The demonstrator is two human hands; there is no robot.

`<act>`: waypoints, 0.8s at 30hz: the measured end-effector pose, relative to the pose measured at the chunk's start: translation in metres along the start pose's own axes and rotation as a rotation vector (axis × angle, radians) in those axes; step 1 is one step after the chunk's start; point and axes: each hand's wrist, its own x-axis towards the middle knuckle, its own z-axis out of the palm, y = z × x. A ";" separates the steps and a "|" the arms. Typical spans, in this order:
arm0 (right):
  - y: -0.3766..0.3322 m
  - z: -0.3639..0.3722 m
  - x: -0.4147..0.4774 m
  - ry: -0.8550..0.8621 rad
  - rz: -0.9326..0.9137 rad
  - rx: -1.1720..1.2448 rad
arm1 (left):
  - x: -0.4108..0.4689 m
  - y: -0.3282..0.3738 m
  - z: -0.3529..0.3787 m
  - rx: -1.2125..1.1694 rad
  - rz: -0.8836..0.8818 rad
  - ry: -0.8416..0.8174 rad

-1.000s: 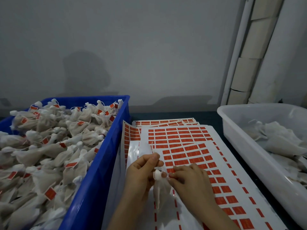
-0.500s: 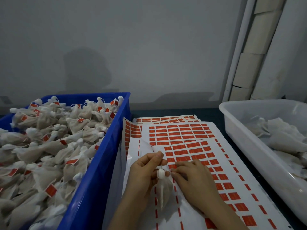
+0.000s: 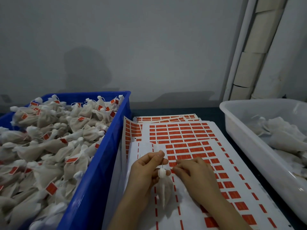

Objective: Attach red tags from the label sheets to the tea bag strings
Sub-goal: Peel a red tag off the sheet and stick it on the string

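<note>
Left hand (image 3: 146, 170) fingers pinched on string above tea bag (image 3: 164, 188), bag hanging over label sheets (image 3: 191, 143). Right hand (image 3: 196, 176) fingertips pressed to sheet at a red tag (image 3: 172, 170); grasp cannot be told. Blue bin (image 3: 99, 163) of tagged bags left; white bin (image 3: 245, 138) right. Grey wall (image 3: 149, 47) behind.

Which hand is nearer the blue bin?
Left. The left hand, holding the tea bag, sits just beside the blue bin; the right hand lies farther away on the label sheet.
</note>
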 end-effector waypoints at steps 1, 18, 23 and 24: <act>0.000 0.000 0.000 -0.008 -0.001 0.007 | 0.000 0.000 0.000 0.003 0.000 -0.003; -0.006 0.003 0.000 0.056 0.003 0.005 | -0.002 0.002 0.001 -0.001 -0.005 -0.006; -0.005 0.002 0.002 0.056 0.022 0.113 | -0.004 0.004 0.003 0.017 -0.001 -0.008; -0.005 0.000 0.003 0.063 0.053 0.164 | -0.004 0.004 0.003 0.012 0.000 -0.008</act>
